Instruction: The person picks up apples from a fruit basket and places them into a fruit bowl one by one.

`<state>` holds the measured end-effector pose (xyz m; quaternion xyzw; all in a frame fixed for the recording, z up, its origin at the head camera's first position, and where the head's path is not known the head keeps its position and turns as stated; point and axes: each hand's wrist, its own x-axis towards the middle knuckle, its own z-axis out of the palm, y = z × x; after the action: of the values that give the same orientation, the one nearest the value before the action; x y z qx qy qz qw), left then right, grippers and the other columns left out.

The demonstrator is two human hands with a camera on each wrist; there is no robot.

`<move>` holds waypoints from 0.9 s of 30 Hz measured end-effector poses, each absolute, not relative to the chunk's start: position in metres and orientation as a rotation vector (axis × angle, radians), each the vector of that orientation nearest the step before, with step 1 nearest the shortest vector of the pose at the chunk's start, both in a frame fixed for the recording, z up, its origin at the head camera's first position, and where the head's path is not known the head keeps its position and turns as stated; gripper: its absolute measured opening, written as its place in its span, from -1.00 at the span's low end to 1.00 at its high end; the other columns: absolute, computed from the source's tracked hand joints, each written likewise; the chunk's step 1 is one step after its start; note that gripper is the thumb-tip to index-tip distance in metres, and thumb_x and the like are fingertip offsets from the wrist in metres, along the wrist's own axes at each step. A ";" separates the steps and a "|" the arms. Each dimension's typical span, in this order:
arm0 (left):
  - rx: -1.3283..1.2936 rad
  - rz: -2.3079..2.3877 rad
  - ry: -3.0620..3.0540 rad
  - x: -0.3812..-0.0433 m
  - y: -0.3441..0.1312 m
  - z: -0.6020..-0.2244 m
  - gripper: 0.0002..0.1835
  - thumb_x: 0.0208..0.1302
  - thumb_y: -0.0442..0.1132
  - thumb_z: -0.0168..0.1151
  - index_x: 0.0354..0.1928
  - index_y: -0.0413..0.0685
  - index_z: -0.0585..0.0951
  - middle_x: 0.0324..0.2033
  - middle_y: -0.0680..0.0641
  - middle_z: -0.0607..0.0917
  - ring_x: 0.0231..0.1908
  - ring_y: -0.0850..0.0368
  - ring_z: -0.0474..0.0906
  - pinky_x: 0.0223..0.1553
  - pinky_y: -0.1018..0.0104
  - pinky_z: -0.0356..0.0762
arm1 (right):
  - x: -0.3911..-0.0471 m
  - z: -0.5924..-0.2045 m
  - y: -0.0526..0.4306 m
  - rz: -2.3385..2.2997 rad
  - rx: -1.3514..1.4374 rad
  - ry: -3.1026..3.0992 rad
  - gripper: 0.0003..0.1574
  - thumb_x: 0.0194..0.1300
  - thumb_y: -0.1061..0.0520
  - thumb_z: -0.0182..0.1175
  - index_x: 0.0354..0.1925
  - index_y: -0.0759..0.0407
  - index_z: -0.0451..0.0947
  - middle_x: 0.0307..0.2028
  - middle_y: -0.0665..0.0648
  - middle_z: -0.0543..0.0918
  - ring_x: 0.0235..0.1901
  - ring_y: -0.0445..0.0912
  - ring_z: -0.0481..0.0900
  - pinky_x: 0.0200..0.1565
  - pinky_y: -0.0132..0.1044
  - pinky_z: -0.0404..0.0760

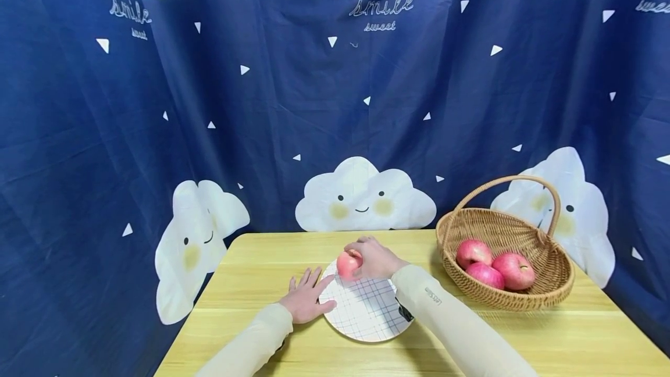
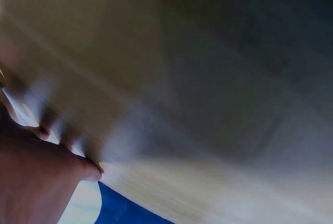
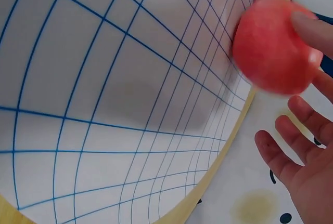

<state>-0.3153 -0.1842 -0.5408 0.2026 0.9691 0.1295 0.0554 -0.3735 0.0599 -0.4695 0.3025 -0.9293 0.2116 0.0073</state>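
Observation:
A pinkish-red apple (image 1: 347,265) is in my right hand (image 1: 374,259), above the far part of a round white plate (image 1: 363,316) with blue grid lines. In the right wrist view, thumb and index finger grip the apple (image 3: 273,47) while the other fingers spread away from it. My left hand (image 1: 305,301) lies with fingers spread at the plate's left edge, its thumb at the rim, holding nothing. The left wrist view is dark and blurred, showing part of that hand (image 2: 39,169) and tabletop.
On the right of the wooden table (image 1: 251,284) stands a wicker basket (image 1: 484,223) with a tall arched handle (image 1: 515,178). Inside it lie three red apples (image 1: 515,271). A dark blue curtain (image 1: 293,103) with clouds hangs behind the table.

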 end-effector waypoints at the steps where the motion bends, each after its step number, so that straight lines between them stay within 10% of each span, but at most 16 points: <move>1: 0.610 0.383 2.941 -0.316 -0.184 -0.541 -0.15 0.38 0.44 -0.11 0.58 0.22 0.15 0.59 -0.22 0.02 0.55 -0.36 -0.13 0.38 -0.52 -0.17 | -0.373 -0.470 0.059 0.660 0.954 -2.901 -0.16 0.00 -0.02 0.60 0.26 0.05 0.56 0.20 0.18 0.56 0.19 0.13 0.46 0.17 0.16 0.53; 27: 0.643 0.409 2.945 -0.313 -0.185 -0.539 -0.17 0.39 0.41 -0.08 0.58 0.21 0.16 0.57 -0.25 0.06 0.54 -0.39 -0.09 0.36 -0.55 -0.14 | -0.373 -0.476 0.054 0.760 0.914 -2.990 -0.07 0.23 -0.04 0.43 0.47 0.08 0.31 0.37 0.14 0.49 0.37 0.08 0.43 0.36 0.11 0.39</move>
<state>-0.3129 -0.1845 -0.5392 0.2110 0.9669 0.1342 0.0497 -0.3733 0.0539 -0.4761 0.2838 -0.9286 0.2361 -0.0379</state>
